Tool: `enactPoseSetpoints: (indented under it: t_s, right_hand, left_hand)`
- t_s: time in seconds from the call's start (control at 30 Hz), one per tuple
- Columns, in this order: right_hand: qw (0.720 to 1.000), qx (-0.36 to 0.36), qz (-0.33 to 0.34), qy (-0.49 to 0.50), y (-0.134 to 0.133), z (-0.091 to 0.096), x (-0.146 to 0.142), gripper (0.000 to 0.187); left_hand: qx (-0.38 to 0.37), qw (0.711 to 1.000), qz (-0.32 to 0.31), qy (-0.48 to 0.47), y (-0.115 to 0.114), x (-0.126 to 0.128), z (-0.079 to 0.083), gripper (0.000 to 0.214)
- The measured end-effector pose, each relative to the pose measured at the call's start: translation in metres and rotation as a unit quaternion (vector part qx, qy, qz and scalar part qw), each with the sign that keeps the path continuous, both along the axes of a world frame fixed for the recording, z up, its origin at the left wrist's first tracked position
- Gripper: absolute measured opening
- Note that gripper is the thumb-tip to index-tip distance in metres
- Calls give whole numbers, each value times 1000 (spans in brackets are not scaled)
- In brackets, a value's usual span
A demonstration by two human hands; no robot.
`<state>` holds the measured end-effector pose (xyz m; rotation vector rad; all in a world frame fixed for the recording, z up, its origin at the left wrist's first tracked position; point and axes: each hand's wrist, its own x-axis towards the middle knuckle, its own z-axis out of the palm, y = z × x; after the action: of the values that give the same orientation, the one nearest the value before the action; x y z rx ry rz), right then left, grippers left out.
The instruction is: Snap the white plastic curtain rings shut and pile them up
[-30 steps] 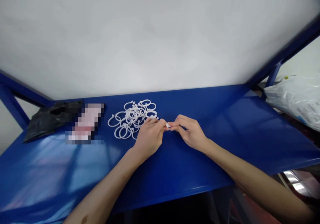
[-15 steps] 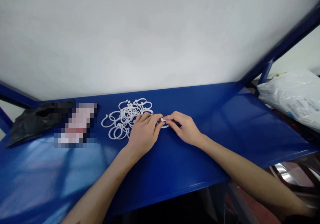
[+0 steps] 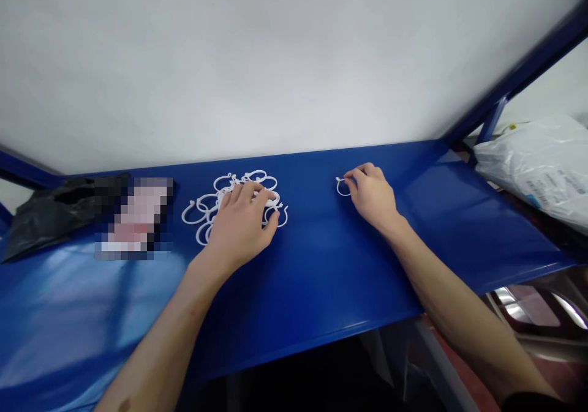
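A pile of thin white plastic rings lies on the blue tabletop, with small knobs showing on several of them. My left hand reaches over the near right part of the pile, its thumb and fingers apart, and covers some of the rings. One ring shows just beyond my left thumb. Well to the right of the pile, my right hand pinches a single white plastic ring between thumb and fingertips. Part of that ring is hidden behind the fingers.
A blue table stands against a white wall. A black plastic bag and a blurred-out flat object lie at the left. Past the right edge are a clear plastic-wrapped package and a blue frame post.
My hands have moved apart. The right one has carried a ring away to the right and farther back, while the left has let go and shifted left over the pile.
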<state>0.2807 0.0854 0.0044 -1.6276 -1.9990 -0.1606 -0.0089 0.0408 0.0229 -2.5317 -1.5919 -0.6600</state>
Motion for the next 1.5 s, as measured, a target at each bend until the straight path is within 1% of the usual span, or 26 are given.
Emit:
enactPoseSetpoints:
  t_s: [0.03,0.1,0.17,0.23,0.3,0.37,0.43,0.5,0.57,0.7,0.8,0.93,1.03,1.13,1.23,1.3,1.43,1.5]
  right_hand:
    - [1000,4,-13,-17,2,-2,5,28]
    - [999,20,-12,-26,3,-4,7,30]
    - [999,42,13,-11,-1,-2,-1,29]
    - [997,48,64,19,-10,3,-15,27]
    - [987,26,147,65,-22,7,-32,24]
    - [965,-29,236,111,-33,9,-47,20]
    - [941,-82,300,134,-42,7,-57,20]
    - [926,-111,328,152,-47,6,-62,20]
    - [918,-119,339,170,-49,5,-62,20]
    - [898,-137,366,204,-50,9,-60,20]
    - [891,-153,354,240,-50,11,-61,18]
    - [897,-163,288,294,-48,8,-64,15]
    - [904,-144,229,332,-44,6,-63,16]
    - [913,-115,194,339,-38,6,-60,18]
    - [933,-81,176,305,-33,8,-55,18]
    - [941,-67,170,286,-31,7,-52,18]
    - [940,-65,178,282,-30,5,-51,20]
    - [936,-69,189,288,-30,4,-53,21]
  left_hand:
    - [-8,1000,-1,16,0,-1,-3,23]
    - [-21,999,-12,37,1,-1,-9,19]
    - [-17,999,-26,38,2,1,-12,19]
    - [5,1000,-24,16,2,3,-10,18]
    - [36,999,-4,-21,-1,7,-4,16]
    - [66,996,12,-55,-5,12,4,15]
    - [86,994,2,-72,-9,17,9,16]
    - [84,994,-32,-69,-13,22,10,18]
    - [65,994,-61,-57,-15,27,6,21]
    - [37,995,-80,-52,-16,30,-3,23]
    - [34,993,-98,-53,-17,31,-7,20]
    - [19,992,-116,-35,-18,34,-11,16]
    - [-8,995,-95,-17,-16,34,-14,16]
    - [-32,997,-67,-1,-14,33,-17,17]
    - [-28,999,-44,14,-12,31,-19,17]
    - [-23,999,-32,22,-12,30,-19,18]
    - [-6,1000,-1,26,-12,30,-18,22]
    - [9,1000,2,15,-13,30,-17,29]
